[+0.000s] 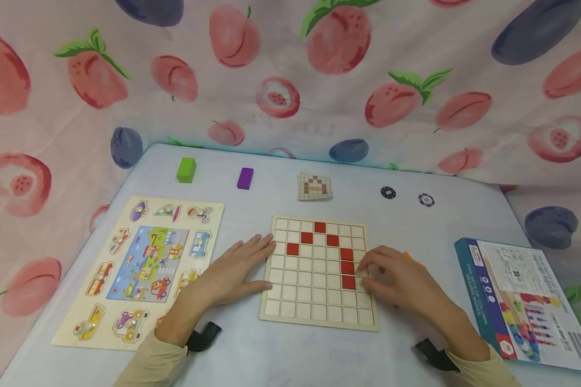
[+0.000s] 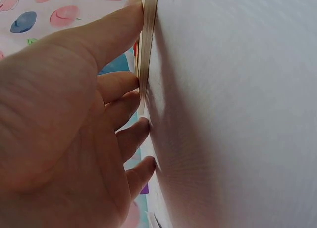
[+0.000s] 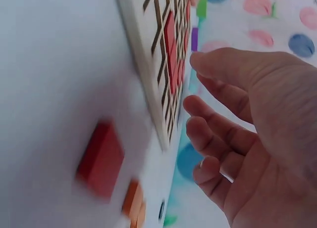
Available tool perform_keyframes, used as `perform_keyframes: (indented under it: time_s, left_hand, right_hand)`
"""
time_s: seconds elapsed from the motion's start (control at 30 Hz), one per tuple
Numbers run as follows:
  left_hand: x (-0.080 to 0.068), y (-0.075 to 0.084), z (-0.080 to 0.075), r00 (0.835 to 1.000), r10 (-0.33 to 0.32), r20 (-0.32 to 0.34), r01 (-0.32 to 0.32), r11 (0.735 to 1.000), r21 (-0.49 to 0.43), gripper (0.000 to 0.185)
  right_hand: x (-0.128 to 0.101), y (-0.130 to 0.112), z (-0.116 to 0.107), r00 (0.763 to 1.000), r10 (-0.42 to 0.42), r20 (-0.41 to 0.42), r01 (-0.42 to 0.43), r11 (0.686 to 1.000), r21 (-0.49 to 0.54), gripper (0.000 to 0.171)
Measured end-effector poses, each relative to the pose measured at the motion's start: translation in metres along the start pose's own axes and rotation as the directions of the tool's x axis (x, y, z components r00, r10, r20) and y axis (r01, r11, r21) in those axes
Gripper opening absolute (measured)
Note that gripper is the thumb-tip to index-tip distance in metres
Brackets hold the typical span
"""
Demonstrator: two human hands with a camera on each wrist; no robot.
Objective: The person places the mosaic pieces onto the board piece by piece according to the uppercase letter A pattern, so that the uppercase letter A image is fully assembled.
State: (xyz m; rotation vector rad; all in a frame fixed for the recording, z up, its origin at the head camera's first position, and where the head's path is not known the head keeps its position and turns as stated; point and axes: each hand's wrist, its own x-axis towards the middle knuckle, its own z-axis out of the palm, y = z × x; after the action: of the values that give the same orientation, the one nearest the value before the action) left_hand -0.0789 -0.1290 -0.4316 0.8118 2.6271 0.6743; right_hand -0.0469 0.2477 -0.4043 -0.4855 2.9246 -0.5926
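A wooden grid board [image 1: 314,301] lies in the middle of the table, with several red tiles [image 1: 347,267] set in it as a rough arch. My left hand [image 1: 232,271] lies flat on the table, its straight fingers [image 2: 121,32] pressed against the board's left edge [image 2: 146,45]. My right hand [image 1: 402,282] hovers at the board's right edge, its fingertips by the lowest red tile [image 1: 349,281]. In the right wrist view its fingers [image 3: 218,124] are loosely curled and hold nothing. A loose red tile [image 3: 101,159] and orange tiles [image 3: 133,203] lie on the table beside the board [image 3: 143,60].
A vehicle peg puzzle [image 1: 140,269] lies to the left. At the back are a green block [image 1: 186,170], a purple block [image 1: 245,178], a pattern card [image 1: 314,186] and two dark chips [image 1: 388,192] [image 1: 426,200]. A printed box [image 1: 523,301] sits at the right. Fruit-print cloth surrounds the table.
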Motion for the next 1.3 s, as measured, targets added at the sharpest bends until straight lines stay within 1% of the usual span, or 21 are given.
perform_keyframes:
  time_s: [0.1,0.17,0.3,0.37,0.47,0.57,0.63,0.73,1.07,1.2,1.3]
  left_hand:
    - [0.0,0.0,0.0,1.0,0.007,-0.003,-0.007,1.0,0.001,0.083]
    - [0.0,0.0,0.0,1.0,0.01,-0.004,-0.01,1.0,0.001,0.083]
    - [-0.002,0.0,-0.001,1.0,0.012,-0.008,-0.012,1.0,0.006,0.084]
    - [-0.002,0.0,-0.002,1.0,0.01,-0.009,-0.01,1.0,0.008,0.084]
    - [-0.003,0.0,-0.002,1.0,0.008,-0.012,-0.007,1.0,0.009,0.084]
    - [-0.002,-0.001,-0.002,1.0,0.009,-0.015,-0.009,1.0,0.011,0.083]
    - [-0.002,-0.001,-0.002,1.0,0.012,-0.015,-0.011,1.0,0.009,0.083]
    - [-0.001,-0.001,-0.002,1.0,0.014,-0.013,-0.014,1.0,0.005,0.084]
    - [-0.001,-0.001,-0.002,0.999,0.03,-0.023,-0.03,1.0,0.005,0.083]
    - [-0.002,0.0,-0.003,0.999,0.037,-0.027,-0.037,0.999,0.004,0.082]
    - [-0.002,0.0,-0.002,0.999,0.025,-0.02,-0.025,1.0,-0.002,0.082]
  right_hand:
    - [-0.014,0.012,-0.006,0.999,0.037,0.009,-0.037,0.999,0.001,0.025]
    - [-0.023,0.019,-0.009,0.997,0.068,0.035,-0.068,0.998,-0.003,0.024]
    - [-0.038,0.031,-0.01,0.985,0.147,0.091,-0.147,0.989,-0.001,0.023]
    - [-0.045,0.037,-0.011,0.978,0.18,0.103,-0.181,0.984,-0.003,0.023]
    - [-0.052,0.043,-0.012,0.97,0.21,0.125,-0.211,0.978,-0.004,0.025]
    - [-0.056,0.047,-0.011,0.966,0.219,0.136,-0.222,0.975,0.01,0.027]
    - [-0.057,0.048,-0.01,0.966,0.219,0.137,-0.224,0.974,0.026,0.026]
    - [-0.059,0.048,-0.009,0.97,0.211,0.117,-0.216,0.976,0.032,0.024]
    - [-0.055,0.043,-0.007,0.983,0.161,0.084,-0.162,0.987,0.012,0.024]
    - [-0.049,0.038,-0.004,0.993,0.108,0.051,-0.108,0.994,-0.017,0.024]
    - [-0.042,0.033,0.0,0.999,0.051,0.013,-0.05,0.998,-0.028,0.028]
